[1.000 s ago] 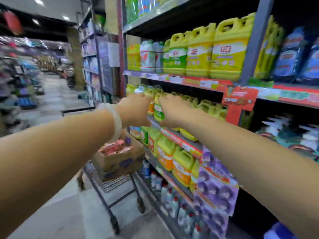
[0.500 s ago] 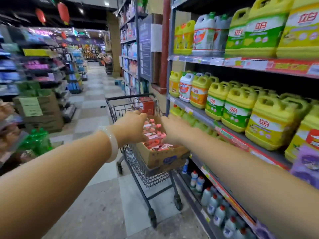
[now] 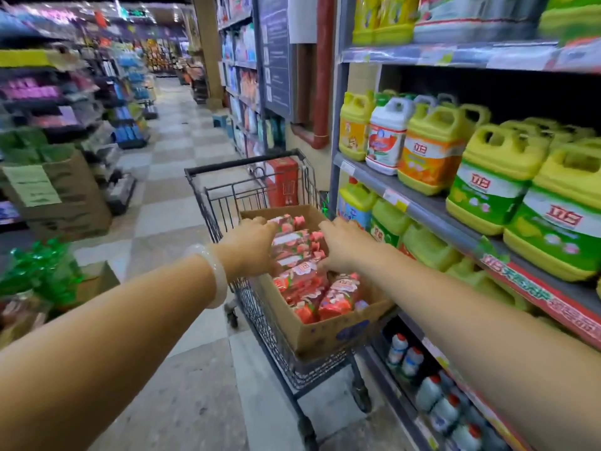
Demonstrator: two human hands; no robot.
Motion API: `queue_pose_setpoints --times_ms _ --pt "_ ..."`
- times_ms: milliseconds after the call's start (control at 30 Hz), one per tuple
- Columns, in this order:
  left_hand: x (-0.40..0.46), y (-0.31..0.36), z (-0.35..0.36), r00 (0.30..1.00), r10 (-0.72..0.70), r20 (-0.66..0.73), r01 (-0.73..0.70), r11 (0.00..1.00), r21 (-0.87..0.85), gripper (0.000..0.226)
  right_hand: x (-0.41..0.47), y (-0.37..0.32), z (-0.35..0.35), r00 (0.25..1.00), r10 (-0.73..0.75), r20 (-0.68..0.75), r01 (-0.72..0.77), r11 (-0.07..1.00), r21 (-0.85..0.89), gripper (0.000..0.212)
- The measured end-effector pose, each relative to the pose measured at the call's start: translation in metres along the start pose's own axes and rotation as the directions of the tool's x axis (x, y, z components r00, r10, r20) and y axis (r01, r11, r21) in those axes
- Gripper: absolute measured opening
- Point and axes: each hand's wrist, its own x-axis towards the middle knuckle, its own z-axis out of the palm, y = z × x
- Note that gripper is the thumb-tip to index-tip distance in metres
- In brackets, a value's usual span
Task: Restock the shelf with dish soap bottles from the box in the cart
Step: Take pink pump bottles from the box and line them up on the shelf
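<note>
As both hands reach in | left hand (image 3: 248,245) & right hand (image 3: 341,244) laid on red-labelled plastic soap bottles (image 3: 300,252) in brown cardboard box (image 3: 328,333); fingers hidden, grip cannot be told | bottles judged light, slick, squeezable: to be gripped mid-body.

Red-pink bottles (image 3: 294,252), brown box (image 3: 328,330)

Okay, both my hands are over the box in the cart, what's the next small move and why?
Probably close both hands on the pink bottles and lift them out. The left hand and right hand flank that row in the cardboard box, and neither is clearly gripping one yet; the shelf to restock is on your right.
</note>
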Motion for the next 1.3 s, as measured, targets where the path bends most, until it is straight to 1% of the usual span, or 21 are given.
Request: queue_pose_setpoints --times_ms 100,200,367,467,533,633,700,733,800,900,933,967,1000,1067,1100,1133,1167,1200,1233,1300 --pt "0.045 -0.009 0.018 0.999 0.045 0.023 -0.044 0.999 -0.031 0.067 0.041 0.011 0.014 1.0 0.02 0.016 -0.02 1.0 -0.001 0.073" --pt "0.089 -0.018 0.038 0.996 0.066 0.063 -0.064 0.997 -0.035 0.067 0.076 0.023 0.035 0.997 0.055 0.053 -0.056 0.998 0.033 0.066" --pt "0.162 -0.034 0.088 0.974 0.131 0.182 -0.129 0.991 -0.028 0.066 0.134 0.044 0.074 0.978 0.144 0.153 -0.159 0.983 0.092 0.072" --pt "0.204 -0.045 0.119 0.941 0.181 0.287 -0.177 0.983 -0.04 0.063 0.17 0.054 0.099 0.954 0.218 0.204 -0.245 0.962 0.121 0.072" --pt "0.233 -0.054 0.138 0.908 0.211 0.363 -0.208 0.977 -0.047 0.063 0.194 0.058 0.115 0.931 0.272 0.245 -0.318 0.933 0.172 0.069" --pt "0.275 -0.071 0.161 0.862 0.257 0.437 -0.234 0.966 -0.108 0.062 0.225 0.058 0.136 0.897 0.339 0.283 -0.414 0.87 0.269 0.066" --pt "0.296 -0.081 0.173 0.836 0.287 0.468 -0.233 0.957 -0.171 0.061 0.242 0.054 0.155 0.87 0.375 0.321 -0.477 0.807 0.35 0.061" --pt "0.304 -0.085 0.18 0.815 0.304 0.493 -0.237 0.952 -0.196 0.058 0.25 0.051 0.168 0.85 0.398 0.345 -0.516 0.763 0.39 0.063" --pt "0.318 -0.092 0.195 0.768 0.332 0.548 -0.241 0.942 -0.232 0.051 0.264 0.047 0.196 0.801 0.451 0.394 -0.597 0.658 0.459 0.076" --pt "0.33 -0.093 0.218 0.683 0.365 0.632 -0.229 0.93 -0.289 0.046 0.283 0.062 0.274 0.699 0.522 0.49 -0.712 0.439 0.548 0.102" --pt "0.332 -0.093 0.226 0.651 0.377 0.659 -0.222 0.925 -0.31 0.047 0.283 0.06 0.278 0.669 0.548 0.503 -0.732 0.367 0.574 0.106" --pt "0.333 -0.092 0.232 0.62 0.386 0.683 -0.212 0.921 -0.328 0.047 0.281 0.05 0.262 0.641 0.575 0.509 -0.742 0.294 0.602 0.106" --pt "0.333 -0.092 0.239 0.598 0.394 0.698 -0.199 0.917 -0.347 0.048 0.279 0.042 0.25 0.593 0.606 0.531 -0.758 0.196 0.622 0.099" --pt "0.334 -0.092 0.252 0.564 0.391 0.727 -0.163 0.916 -0.367 0.051 0.277 0.029 0.239 0.507 0.635 0.583 -0.754 -0.002 0.657 0.073" --pt "0.333 -0.091 0.258 0.556 0.384 0.737 -0.149 0.919 -0.366 0.051 0.276 0.023 0.241 0.465 0.64 0.612 -0.74 -0.098 0.665 0.062" --pt "0.332 -0.091 0.263 0.558 0.376 0.74 -0.147 0.922 -0.357 0.052 0.276 0.015 0.244 0.429 0.631 0.646 -0.71 -0.206 0.673 0.056" --pt "0.33 -0.091 0.267 0.572 0.356 0.739 -0.151 0.931 -0.332 0.054 0.275 0.007 0.246 0.422 0.624 0.657 -0.665 -0.28 0.693 0.055" --pt "0.328 -0.091 0.272 0.598 0.341 0.725 -0.155 0.937 -0.313 0.055 0.277 0.001 0.253 0.418 0.628 0.657 -0.621 -0.33 0.711 0.062" --pt "0.327 -0.092 0.277 0.622 0.329 0.711 -0.153 0.941 -0.301 0.059 0.279 -0.003 0.27 0.401 0.657 0.638 -0.593 -0.345 0.728 0.075" --pt "0.323 -0.092 0.284 0.659 0.307 0.686 -0.112 0.943 -0.314 0.069 0.284 -0.006 0.31 0.337 0.723 0.602 -0.543 -0.374 0.752 0.11"
